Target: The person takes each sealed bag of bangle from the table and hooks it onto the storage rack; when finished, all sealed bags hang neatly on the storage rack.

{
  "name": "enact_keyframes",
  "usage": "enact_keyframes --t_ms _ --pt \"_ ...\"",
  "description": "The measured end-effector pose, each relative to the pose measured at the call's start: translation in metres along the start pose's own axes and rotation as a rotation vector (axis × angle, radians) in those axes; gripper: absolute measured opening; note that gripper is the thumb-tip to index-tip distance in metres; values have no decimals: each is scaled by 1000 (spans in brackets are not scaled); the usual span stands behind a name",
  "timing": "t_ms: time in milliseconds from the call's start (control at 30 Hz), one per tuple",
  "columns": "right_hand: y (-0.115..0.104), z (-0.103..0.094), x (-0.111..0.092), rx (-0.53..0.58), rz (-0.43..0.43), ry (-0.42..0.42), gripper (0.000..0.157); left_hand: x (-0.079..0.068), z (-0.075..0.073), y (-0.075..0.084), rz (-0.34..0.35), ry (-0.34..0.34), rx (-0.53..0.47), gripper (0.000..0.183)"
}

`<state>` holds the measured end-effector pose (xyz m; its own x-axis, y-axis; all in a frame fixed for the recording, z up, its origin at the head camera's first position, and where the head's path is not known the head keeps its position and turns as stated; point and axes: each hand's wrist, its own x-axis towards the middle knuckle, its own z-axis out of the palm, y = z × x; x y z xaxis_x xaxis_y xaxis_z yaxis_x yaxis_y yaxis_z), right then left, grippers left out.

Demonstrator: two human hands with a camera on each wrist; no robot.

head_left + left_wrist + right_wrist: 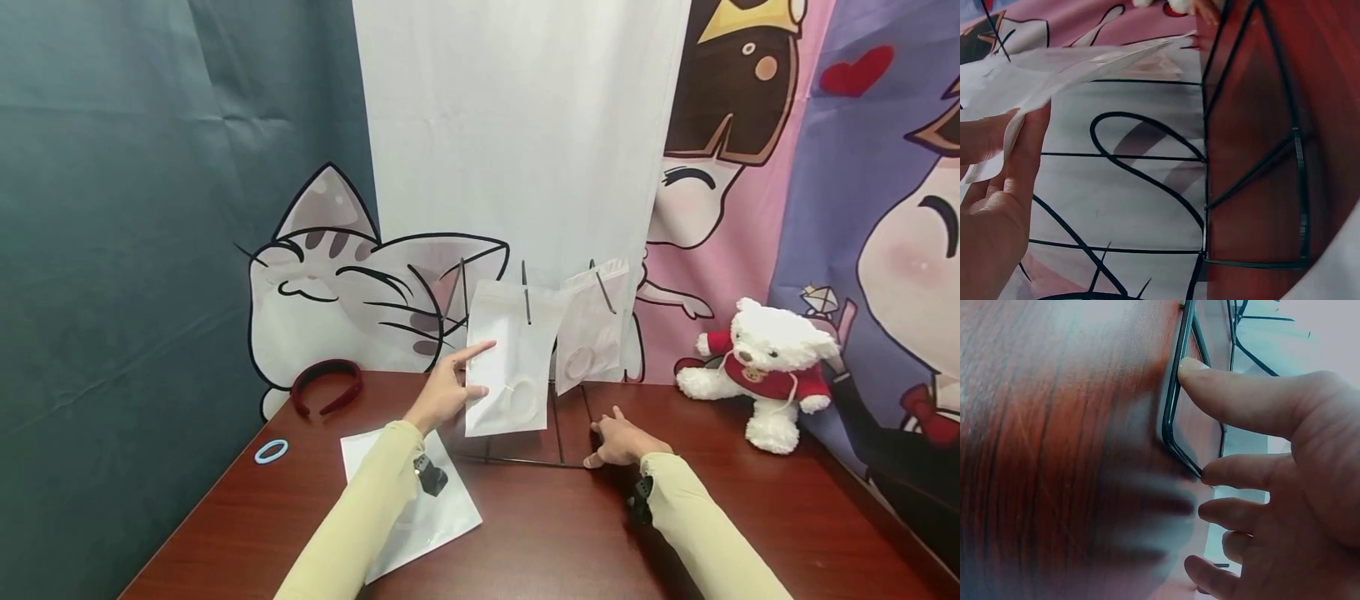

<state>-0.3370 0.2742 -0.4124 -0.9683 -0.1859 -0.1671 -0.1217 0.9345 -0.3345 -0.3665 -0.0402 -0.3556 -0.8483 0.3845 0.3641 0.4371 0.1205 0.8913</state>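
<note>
Thin white packet [516, 346], black wire rack [1302, 181] in respective grip of left, right hands [441, 396] [622, 440]

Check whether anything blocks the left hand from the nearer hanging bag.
Nothing visible: the left hand is touching the nearer bag at its left side. The only hook on it shows near the bag's top, above the hand.

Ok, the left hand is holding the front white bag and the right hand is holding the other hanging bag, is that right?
Not quite: the right hand isn't on a bag; it touches the base of the black wire rack, as the right wrist view shows. The left hand does hold the front white bag.
</note>
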Motion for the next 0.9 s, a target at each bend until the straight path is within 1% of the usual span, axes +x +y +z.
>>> enact_keyframes --t_ms 133,300,400,533,667,733,900 --pt "-1 -2 0 6 -3 -4 72 10 2 1 2 20 -27 82" --pt "0 -1 0 8 -22 9 72 19 6 -3 12 64 -33 87" --pt "1 1 1 11 -18 11 72 23 8 -7 10 87 -20 88" --pt "2 3 1 13 9 3 72 28 10 -12 11 108 6 90" --pt "2 3 -1 29 27 -10 74 34 11 -14 27 124 46 93" --pt "1 3 -2 47 37 -18 75 37 11 -14 31 125 72 95" --pt "0 2 -4 75 45 -24 76 43 13 -16 13 120 119 98"
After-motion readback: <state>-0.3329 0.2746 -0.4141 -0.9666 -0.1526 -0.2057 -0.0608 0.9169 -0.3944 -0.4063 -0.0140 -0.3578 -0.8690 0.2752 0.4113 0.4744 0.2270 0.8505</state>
